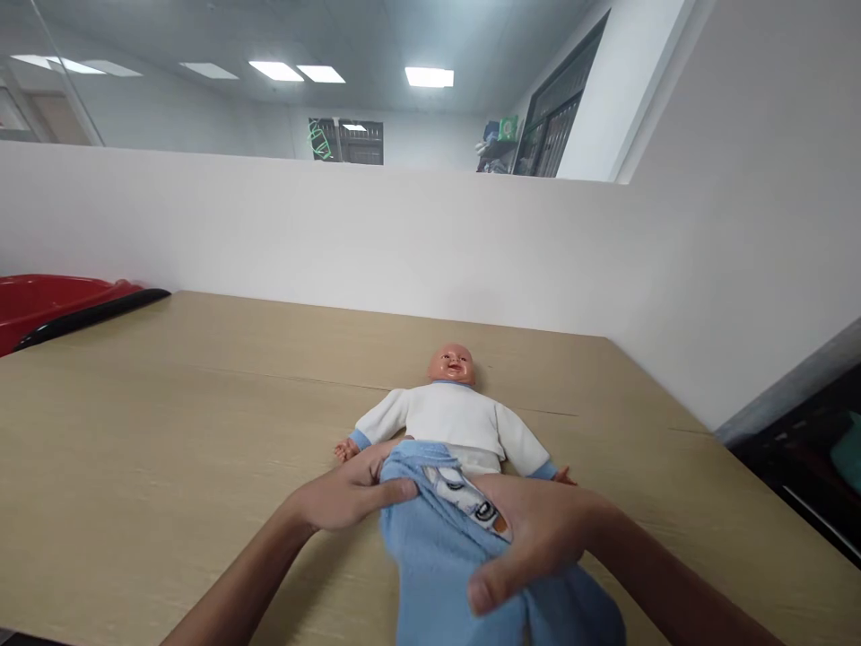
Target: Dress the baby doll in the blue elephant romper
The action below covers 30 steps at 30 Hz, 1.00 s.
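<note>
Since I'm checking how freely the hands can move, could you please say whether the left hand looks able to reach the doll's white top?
Probably yes: the left hand is at the waist of the blue trousers, near the white top, and nothing appears to block the way.

- Doll (452, 364): bald, glossy pinkish head; supine on table (202, 431), arms spread out to both sides.
- Top (447, 417): white, long-sleeved, blue neckline and cuffs; worn on torso.
- Trousers (450, 556): light blue, plush; over lower body, waist edge bunched and slanted.
- Printed white patch (461, 495): exposed at trouser waist; whether separate layer, unclear.
</note>
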Available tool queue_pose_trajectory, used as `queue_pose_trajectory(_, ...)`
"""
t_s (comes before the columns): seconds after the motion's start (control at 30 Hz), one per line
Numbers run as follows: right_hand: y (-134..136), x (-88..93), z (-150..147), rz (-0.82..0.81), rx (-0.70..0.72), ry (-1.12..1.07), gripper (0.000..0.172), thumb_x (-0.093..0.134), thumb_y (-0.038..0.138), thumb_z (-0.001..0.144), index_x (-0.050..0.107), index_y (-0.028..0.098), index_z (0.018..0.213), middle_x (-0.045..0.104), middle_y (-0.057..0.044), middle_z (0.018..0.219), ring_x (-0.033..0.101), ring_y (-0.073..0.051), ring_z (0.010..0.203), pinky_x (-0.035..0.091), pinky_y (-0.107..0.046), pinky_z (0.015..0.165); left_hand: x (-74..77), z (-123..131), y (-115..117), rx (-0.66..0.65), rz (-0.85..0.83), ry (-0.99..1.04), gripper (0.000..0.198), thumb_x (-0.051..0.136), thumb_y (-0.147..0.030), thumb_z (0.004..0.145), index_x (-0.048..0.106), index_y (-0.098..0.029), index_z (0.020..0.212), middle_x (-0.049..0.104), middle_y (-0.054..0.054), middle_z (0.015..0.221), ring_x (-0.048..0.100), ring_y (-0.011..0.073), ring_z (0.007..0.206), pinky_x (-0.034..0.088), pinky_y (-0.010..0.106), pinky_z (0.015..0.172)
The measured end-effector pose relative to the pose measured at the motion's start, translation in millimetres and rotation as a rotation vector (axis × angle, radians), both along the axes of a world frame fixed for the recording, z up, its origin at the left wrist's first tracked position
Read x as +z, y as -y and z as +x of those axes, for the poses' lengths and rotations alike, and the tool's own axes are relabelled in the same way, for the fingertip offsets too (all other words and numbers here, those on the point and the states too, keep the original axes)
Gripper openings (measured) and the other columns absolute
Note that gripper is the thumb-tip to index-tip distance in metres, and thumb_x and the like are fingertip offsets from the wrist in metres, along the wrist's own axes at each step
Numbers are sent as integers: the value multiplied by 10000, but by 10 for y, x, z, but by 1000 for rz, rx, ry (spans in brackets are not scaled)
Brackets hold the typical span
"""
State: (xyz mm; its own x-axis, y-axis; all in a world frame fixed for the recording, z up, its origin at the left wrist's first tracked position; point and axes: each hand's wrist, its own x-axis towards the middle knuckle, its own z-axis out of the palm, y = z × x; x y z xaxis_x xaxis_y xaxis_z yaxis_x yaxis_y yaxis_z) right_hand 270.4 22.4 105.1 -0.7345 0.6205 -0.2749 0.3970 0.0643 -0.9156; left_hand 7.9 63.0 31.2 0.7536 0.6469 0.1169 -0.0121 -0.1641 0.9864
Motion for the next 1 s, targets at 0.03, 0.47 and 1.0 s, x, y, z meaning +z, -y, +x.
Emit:
queue_pose_trajectory(0.03, -24, -13, 17, -7, 8, 46, 799, 957, 447, 690, 674, 180, 1388, 739, -96, 1334, 647, -372, 1278, 488, -422, 1139, -41, 44, 6, 35, -23, 17, 502, 686, -583, 949, 689, -216, 1292, 712, 77, 1208, 628, 259, 1126, 509, 363, 1003)
queue_pose_trajectory(0.47, 90, -555, -164, -366, -510, -297, 675, 759, 652, 877, 667, 201, 1371, 724, -118, 1359, 653, -292, 1295, 434, -435, 1200, -347, 284, 278, 128, -627, 553, 498, 811, -493, 876, 738, -204, 1275, 771, 120, 1249, 679, 322, 1262, 446, 456, 1179)
queue_pose_trajectory(1.0, 146, -596, 95, -404, -370, -278, 706, 855, 612, 793, 685, 212, 1350, 793, -91, 1201, 704, -310, 1211, 504, -422, 1118, -385, 276, 396, 313, -599, 260, 685, 686, -559, 961, 494, -273, 1553, 552, 91, 1591, 463, 324, 1499, 294, 483, 1296)
